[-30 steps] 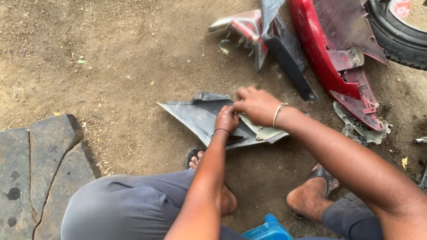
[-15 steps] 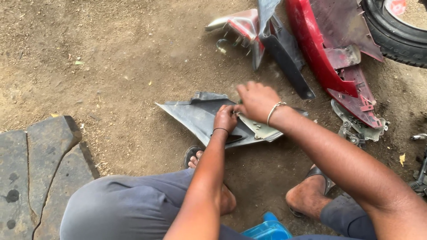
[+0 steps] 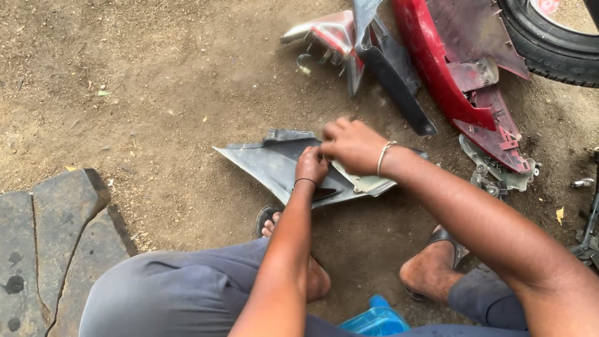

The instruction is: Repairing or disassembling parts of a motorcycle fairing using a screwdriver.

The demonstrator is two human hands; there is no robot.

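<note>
The person squats on the dirt ground (image 3: 156, 93), and both hands meet over a grey plastic panel (image 3: 268, 165) that lies flat on the ground just in front of the feet. The panel is a long triangle. Its long axis runs from about 9 o'clock to 3 o'clock, with the sharp tip pointing toward 9 o'clock and the wide end toward 3 o'clock, under the hands.

The left hand (image 3: 311, 166) is closed, fingers curled, and pinches something small at the panel's top edge; what it holds I cannot tell. The right hand (image 3: 352, 146) lies over the wide end with fingers bent, pressing on the panel and touching the left hand. A thin bracelet is on the right wrist, a dark band on the left one.

At 1 o'clock from the panel, well apart, lie a red body panel (image 3: 446, 81) and a tail-light piece (image 3: 327, 34). A black tyre (image 3: 549, 43) is at 2 o'clock. Flat grey stones (image 3: 50, 243) are at 8 o'clock. A blue plastic thing (image 3: 374, 319) shows between the knees at 6 o'clock.
</note>
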